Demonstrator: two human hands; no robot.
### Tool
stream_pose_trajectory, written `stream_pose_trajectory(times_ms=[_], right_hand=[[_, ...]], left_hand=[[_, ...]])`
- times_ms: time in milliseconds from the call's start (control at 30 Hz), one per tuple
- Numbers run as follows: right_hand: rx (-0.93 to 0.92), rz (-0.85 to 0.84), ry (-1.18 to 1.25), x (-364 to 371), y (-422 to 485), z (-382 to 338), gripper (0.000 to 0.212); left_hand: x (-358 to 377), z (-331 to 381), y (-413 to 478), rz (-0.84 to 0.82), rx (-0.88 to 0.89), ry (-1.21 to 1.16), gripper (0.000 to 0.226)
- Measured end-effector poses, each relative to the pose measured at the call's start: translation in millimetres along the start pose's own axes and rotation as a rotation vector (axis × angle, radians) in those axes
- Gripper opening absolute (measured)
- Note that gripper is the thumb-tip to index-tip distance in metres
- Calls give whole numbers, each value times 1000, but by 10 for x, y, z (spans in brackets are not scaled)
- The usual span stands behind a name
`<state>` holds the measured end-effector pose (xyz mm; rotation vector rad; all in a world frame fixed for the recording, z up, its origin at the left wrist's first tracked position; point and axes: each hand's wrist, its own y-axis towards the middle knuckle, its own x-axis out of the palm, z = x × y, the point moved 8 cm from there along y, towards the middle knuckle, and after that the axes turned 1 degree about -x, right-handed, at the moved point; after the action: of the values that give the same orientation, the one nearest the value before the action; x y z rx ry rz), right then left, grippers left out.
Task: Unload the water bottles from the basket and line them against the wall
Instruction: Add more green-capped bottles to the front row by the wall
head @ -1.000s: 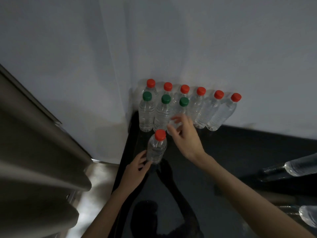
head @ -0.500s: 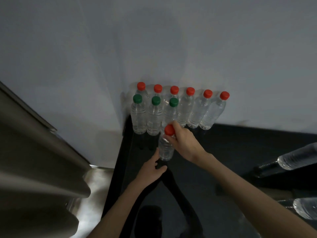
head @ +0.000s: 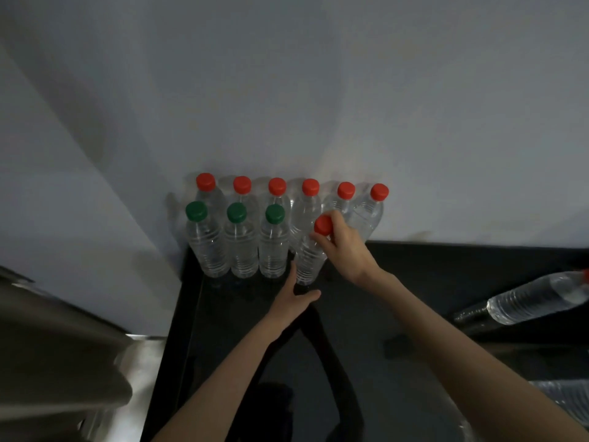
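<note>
Presently, item in hand: one red-capped bottle, near row, fourth from the left, leaning slightly, just right of three green-capped bottles. Right hand: fingers curled about its cap and neck. Left hand: spread, fingers straight at the bottle's base, gripping nothing. Far row: six red caps against the wall. Step, by judgement: seating this bottle. Next: stand it upright, release, then reach right for the lying bottles on the dark counter.
</note>
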<state>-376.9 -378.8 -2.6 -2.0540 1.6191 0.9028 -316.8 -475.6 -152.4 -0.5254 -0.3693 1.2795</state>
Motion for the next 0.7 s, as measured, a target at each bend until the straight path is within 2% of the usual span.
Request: stream_pose_trajectory(times_ms=[267,467,600,700], right_hand=[[-84,-41,-75,104,286,-12,20],[-112,-11,-74,55,258,-4,27],[-60,-18,-46,50,165,-8,35],[-22,-24,-16,-56,-43,-61,45]], left_hand=[[-1,5,59,-38,17,-114,94],[-33,32,-18,-43,56,-138,88],[-127,88,-99,-27,58,-117,78],[-157,188,-249,13,85,-109,59]])
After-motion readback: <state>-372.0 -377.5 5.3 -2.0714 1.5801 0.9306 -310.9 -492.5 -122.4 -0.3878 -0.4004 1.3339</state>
